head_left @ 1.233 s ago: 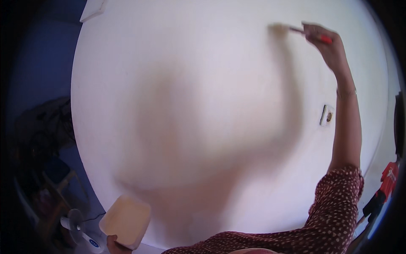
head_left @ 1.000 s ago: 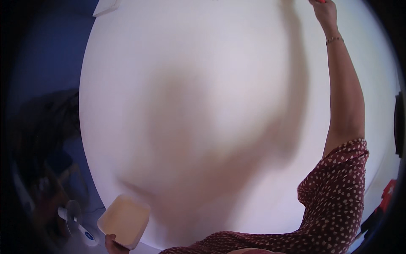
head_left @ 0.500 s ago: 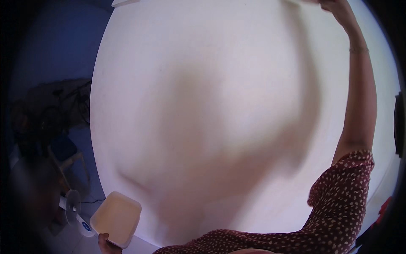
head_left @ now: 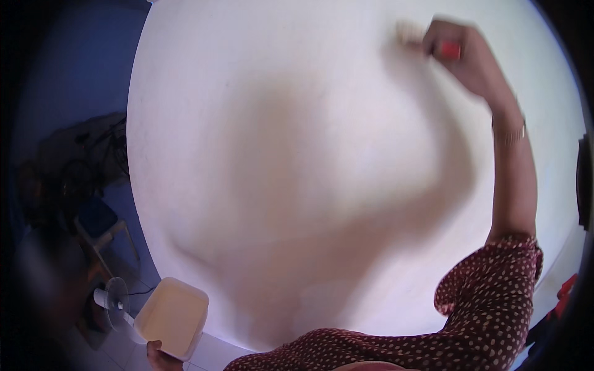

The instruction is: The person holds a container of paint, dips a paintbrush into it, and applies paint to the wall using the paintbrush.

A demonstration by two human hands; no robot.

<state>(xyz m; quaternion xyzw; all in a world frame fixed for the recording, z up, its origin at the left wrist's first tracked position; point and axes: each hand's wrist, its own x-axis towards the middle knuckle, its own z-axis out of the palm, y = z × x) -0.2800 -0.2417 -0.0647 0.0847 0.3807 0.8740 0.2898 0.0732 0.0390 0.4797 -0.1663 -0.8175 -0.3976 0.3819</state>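
Observation:
My right hand (head_left: 461, 55) is raised high against a white wall (head_left: 260, 93), shut on a paintbrush with a red handle (head_left: 450, 49); its pale bristles (head_left: 407, 32) touch the wall, blurred by motion. A thin bracelet circles that wrist. My left hand (head_left: 159, 355) sits at the lower edge, holding a squarish tub of cream-coloured paint (head_left: 171, 316) from beneath. My shadow falls wide across the middle of the wall.
A blue wall (head_left: 74, 74) adjoins on the left. Below it stand a small white fan (head_left: 112, 295), a chair with a blue seat (head_left: 99, 222) and dark clutter. A red object (head_left: 566, 287) shows at the right edge.
My right hand went up past the top of the view with the brush, then came back down and left along the wall. The paint tub stayed low on the left.

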